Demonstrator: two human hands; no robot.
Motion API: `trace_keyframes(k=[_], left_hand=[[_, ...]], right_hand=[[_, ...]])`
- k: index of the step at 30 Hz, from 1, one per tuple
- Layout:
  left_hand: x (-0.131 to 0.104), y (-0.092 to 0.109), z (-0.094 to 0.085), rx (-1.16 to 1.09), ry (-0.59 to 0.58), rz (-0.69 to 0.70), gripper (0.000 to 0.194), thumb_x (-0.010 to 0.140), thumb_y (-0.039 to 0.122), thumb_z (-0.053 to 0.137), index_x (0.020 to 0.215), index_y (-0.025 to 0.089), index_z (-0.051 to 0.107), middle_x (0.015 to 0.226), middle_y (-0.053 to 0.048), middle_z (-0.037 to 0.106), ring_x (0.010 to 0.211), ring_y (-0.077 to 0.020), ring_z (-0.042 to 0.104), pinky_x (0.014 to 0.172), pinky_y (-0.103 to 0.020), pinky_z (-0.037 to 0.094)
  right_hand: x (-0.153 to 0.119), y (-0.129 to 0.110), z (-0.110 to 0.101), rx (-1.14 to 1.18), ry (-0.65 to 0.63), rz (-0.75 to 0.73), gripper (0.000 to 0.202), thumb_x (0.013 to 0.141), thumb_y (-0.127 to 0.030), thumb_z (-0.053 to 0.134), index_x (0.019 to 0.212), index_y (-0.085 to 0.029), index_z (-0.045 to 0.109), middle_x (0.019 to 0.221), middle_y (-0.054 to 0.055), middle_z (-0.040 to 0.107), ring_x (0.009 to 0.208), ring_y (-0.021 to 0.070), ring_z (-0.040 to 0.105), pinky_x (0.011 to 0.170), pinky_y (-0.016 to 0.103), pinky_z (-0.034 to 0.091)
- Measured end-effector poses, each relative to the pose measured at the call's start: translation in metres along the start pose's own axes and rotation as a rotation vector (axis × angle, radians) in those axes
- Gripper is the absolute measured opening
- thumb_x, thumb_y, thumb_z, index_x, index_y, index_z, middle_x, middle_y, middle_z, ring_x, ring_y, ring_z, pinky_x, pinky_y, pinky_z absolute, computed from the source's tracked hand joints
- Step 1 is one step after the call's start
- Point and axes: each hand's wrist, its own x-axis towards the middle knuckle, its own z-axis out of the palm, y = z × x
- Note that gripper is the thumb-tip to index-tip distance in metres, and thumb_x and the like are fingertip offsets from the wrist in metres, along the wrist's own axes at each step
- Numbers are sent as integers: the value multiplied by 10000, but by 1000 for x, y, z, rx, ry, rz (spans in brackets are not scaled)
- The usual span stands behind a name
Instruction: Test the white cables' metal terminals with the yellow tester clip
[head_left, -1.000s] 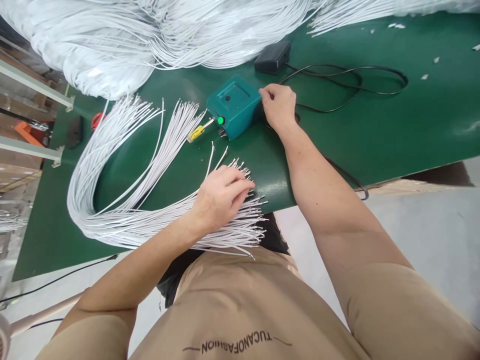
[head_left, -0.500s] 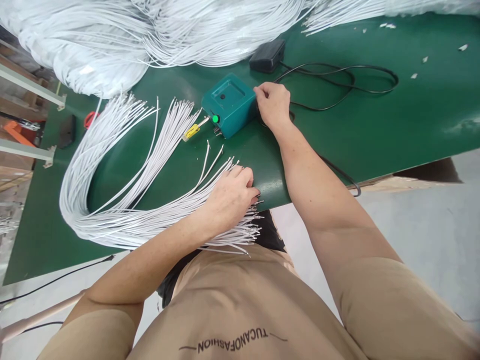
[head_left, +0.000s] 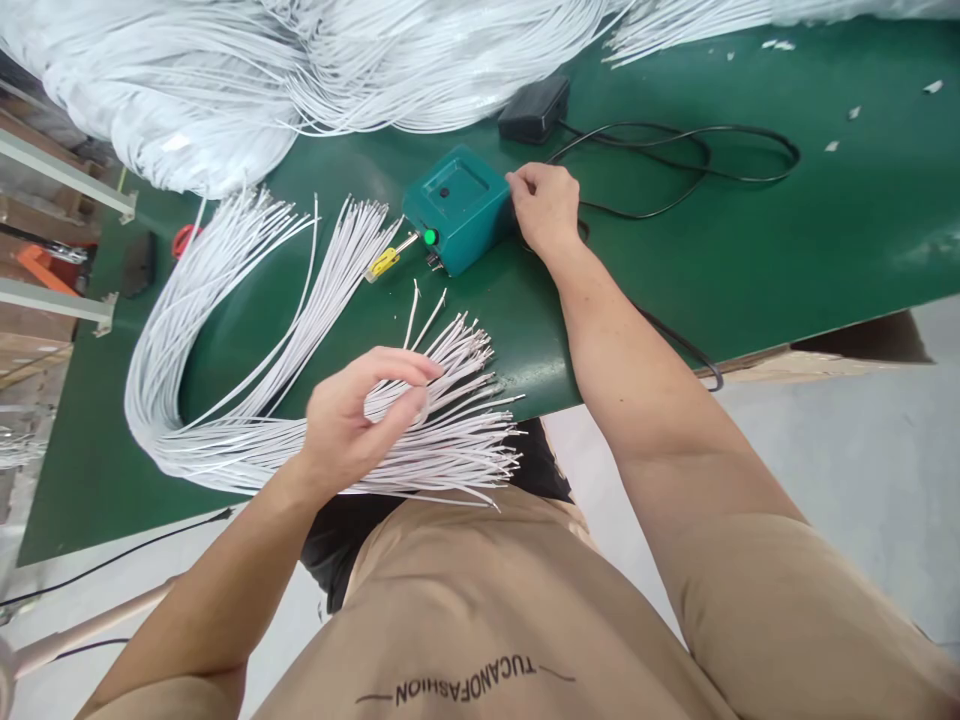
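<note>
My left hand (head_left: 367, 410) hovers over a thick bundle of white wires (head_left: 247, 450) that curves in a U across the bench. Its thumb and index finger are apart, and no wire shows gripped between them. The wire ends fan out to the right, near the bench's front edge. Closed at the right end of a small teal machine (head_left: 461, 200), my right hand (head_left: 549, 205) hides its fingertips behind the casing. A green button is on the machine's front, and a yellow clip-like piece (head_left: 384, 263) sticks out towards the other wire ends.
Large heaps of white wire (head_left: 450, 60) lie along the back of the green bench (head_left: 750, 260). A black foot pedal (head_left: 534, 110) sits behind the machine with its looped black cable (head_left: 705, 150). At the left are metal posts (head_left: 60, 170) and a red ring-shaped item (head_left: 182, 240).
My left hand has drawn back to the left from the wire ends, its fingers now apart, uncovering the fanned ends. My right hand stays at the machine.
</note>
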Motion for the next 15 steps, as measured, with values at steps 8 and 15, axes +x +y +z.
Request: trace_keyframes(k=[8, 15], left_hand=[[-17, -32, -62, -687, 603, -561, 85, 739, 199, 701, 727, 234, 623, 654, 48, 637, 638, -101, 579, 661, -282, 527], [-30, -56, -113, -716, 758, -595, 100, 698, 226, 659, 625, 292, 641, 765, 130, 704, 682, -82, 567, 600, -227, 498]], right_hand=[[1, 5, 3, 24, 14, -28, 338, 901, -287, 561, 587, -229, 451, 664, 32, 565, 697, 203, 569, 794, 381, 452], [-2, 2, 0, -14, -7, -23, 340, 909, -251, 515, 581, -213, 434, 620, -8, 448, 665, 153, 500, 770, 326, 418]])
